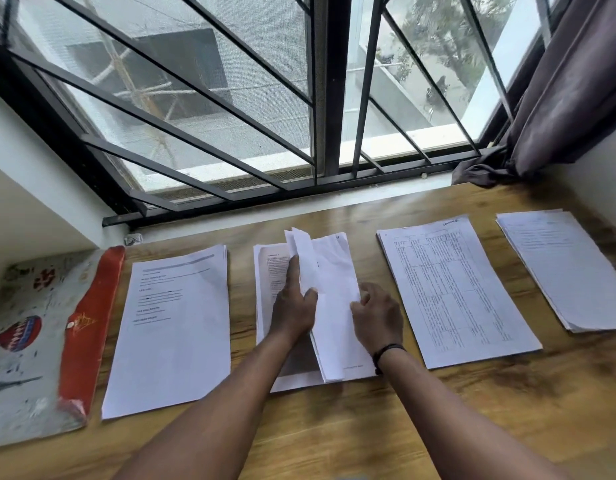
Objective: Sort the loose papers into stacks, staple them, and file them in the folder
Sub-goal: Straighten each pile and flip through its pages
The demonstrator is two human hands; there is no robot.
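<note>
Leafing through the middle stack (334,306) on the tabletop (438,410).
Left hand (294,306) pinches lifted sheets; right hand (377,318) grips the stack's edge.

Soft daylight comes through the window (230,98) onto the tabletop (438,410), even and bright (shadows faint); print on the papers (171,323) is blurred, and the frame's edges bow outward

wooden desk (438,410), barred window (230,98), curtain (559,81)
</note>
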